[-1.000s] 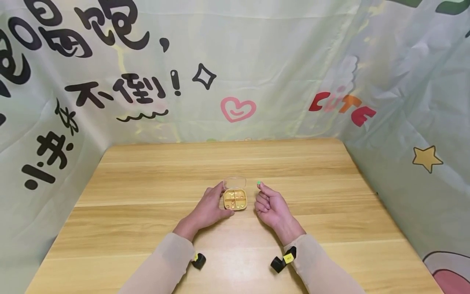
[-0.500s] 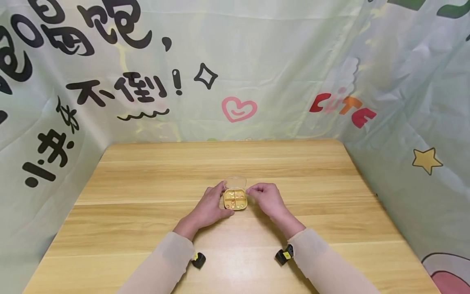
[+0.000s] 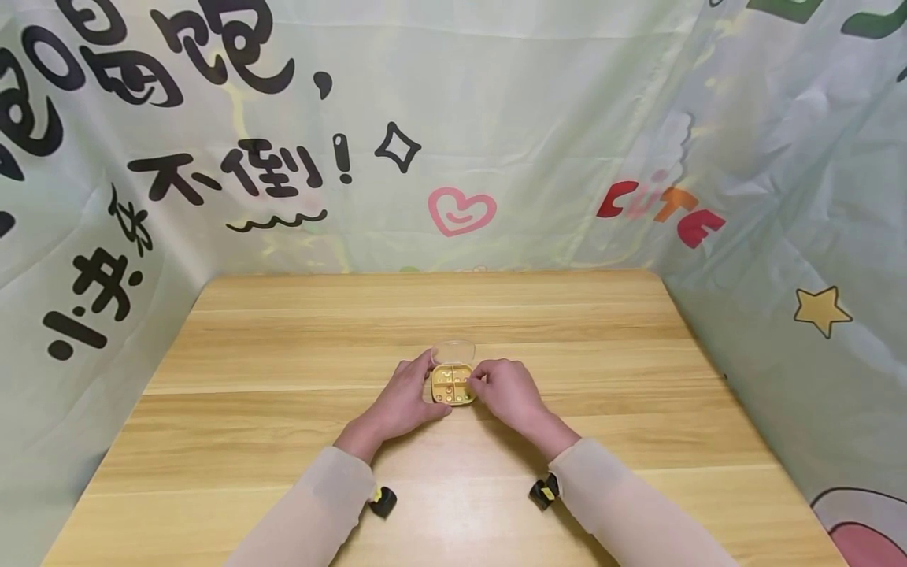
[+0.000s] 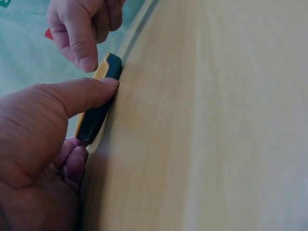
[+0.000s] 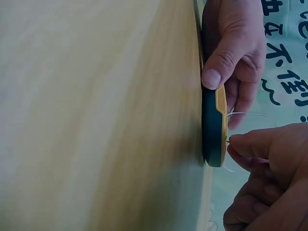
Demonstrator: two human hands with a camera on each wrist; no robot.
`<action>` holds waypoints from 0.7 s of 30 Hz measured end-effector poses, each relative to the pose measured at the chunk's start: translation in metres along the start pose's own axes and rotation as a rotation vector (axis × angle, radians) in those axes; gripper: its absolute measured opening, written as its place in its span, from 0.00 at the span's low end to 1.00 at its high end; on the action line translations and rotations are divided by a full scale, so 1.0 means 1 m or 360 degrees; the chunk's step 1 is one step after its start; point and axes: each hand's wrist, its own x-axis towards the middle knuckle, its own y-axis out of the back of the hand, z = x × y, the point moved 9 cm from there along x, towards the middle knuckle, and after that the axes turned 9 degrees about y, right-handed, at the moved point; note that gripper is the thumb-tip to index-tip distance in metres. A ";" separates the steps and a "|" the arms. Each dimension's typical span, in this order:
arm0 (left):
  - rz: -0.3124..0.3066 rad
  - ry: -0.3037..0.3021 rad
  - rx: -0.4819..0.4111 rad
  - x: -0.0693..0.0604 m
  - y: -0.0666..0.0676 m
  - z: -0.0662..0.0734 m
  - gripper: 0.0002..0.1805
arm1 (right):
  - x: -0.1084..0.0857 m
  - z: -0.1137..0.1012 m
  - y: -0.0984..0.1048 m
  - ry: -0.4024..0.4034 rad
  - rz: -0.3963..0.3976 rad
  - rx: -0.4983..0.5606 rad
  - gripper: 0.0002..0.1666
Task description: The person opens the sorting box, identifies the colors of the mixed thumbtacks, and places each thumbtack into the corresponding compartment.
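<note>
A small yellow pill box (image 3: 443, 388) lies on the wooden table with its clear lid (image 3: 453, 352) raised at the back. Its divided compartments hold several tiny light-coloured pieces. In the wrist views its outside looks dark green. My left hand (image 3: 402, 402) grips the box from the left, thumb on the near edge and fingers at the far side. Over the box's right-hand compartments is my right hand (image 3: 512, 394), thumb and forefinger pinched together. Between those fingertips the right wrist view shows a sliver of a small green piece (image 5: 227, 138), mostly hidden.
The light wooden table (image 3: 319, 331) spreads out around both hands. Printed cloth walls (image 3: 538, 142) stand along its back and sides. A small black camera is worn at each sleeve cuff.
My right hand has moved left from beside the pill box to over its right part, turning palm-down with the small green piece. The left hand and box have stayed in place.
</note>
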 end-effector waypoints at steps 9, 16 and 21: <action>0.0015 -0.0006 -0.0004 -0.002 0.000 0.002 0.59 | 0.002 -0.002 -0.005 0.0054 -0.0014 -0.0104 0.06; 0.0019 -0.0006 -0.0005 -0.001 0.001 0.001 0.59 | 0.002 -0.006 -0.004 0.0067 -0.0020 -0.0149 0.07; 0.0010 -0.0003 0.0000 -0.002 0.001 0.002 0.60 | 0.001 -0.007 -0.004 0.0068 -0.0022 -0.0159 0.07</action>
